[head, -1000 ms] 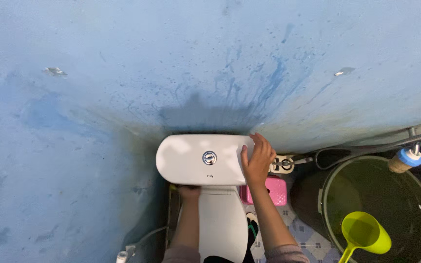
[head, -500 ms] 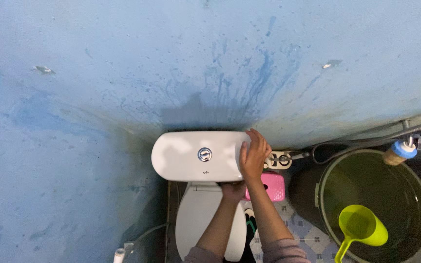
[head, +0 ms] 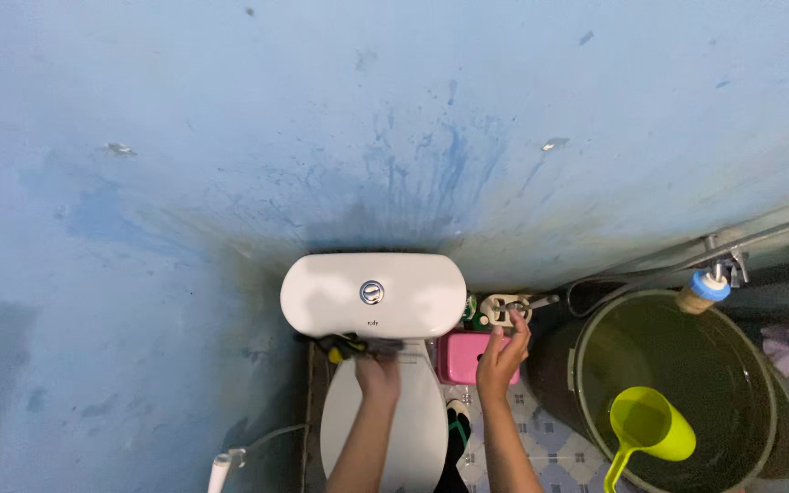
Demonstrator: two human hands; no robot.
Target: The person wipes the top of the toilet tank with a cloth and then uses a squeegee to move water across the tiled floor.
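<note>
A small dark printed mark (head: 373, 322) sat on the white cistern lid (head: 321, 297), just below the round flush button (head: 372, 292); no packages, signs or screens appeared.

A white toilet cistern (head: 373, 294) is seen against a stained blue wall (head: 394, 119). The left hand (head: 378, 370) is closed on a dark, yellow-marked tool (head: 351, 348) just under the cistern. The right hand (head: 501, 354) is held open over a pink basket (head: 461, 356), near a water-filled bucket (head: 595, 347) with a green scoop (head: 648, 429).

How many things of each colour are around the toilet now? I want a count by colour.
White: 2, the toilet tank and the closed seat lid
Pink: 1, the box
Yellow-green: 1, the scoop
Dark green: 1, the bucket
Total: 5
</note>
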